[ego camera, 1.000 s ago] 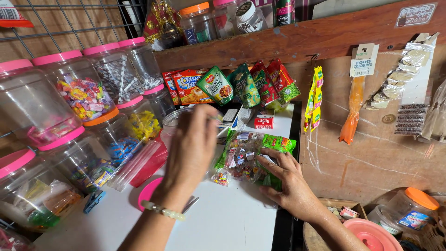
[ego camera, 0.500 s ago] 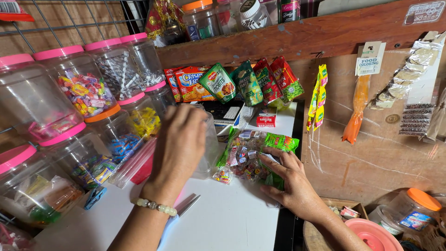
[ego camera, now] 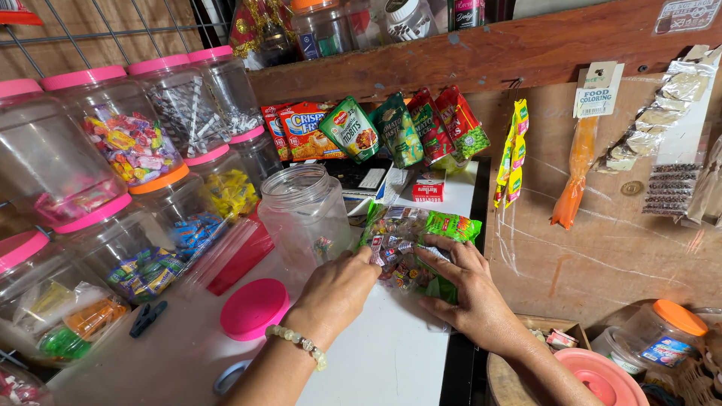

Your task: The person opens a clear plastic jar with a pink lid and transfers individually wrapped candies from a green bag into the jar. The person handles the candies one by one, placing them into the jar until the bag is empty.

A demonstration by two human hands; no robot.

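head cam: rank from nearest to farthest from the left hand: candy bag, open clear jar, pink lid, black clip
1. candy bag, touching the left hand, to its right
2. open clear jar, just behind
3. pink lid, to the left
4. black clip, far left

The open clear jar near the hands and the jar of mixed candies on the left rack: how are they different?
The open clear jar stands upright on the white counter with no lid; the candy jar lies tilted on the rack, closed with an orange lid. The open clear jar looks almost empty, while the candy jar is well filled with colourful wrapped candies. The left hand is next to the open clear jar; no hand is near the candy jar. Both are transparent plastic.
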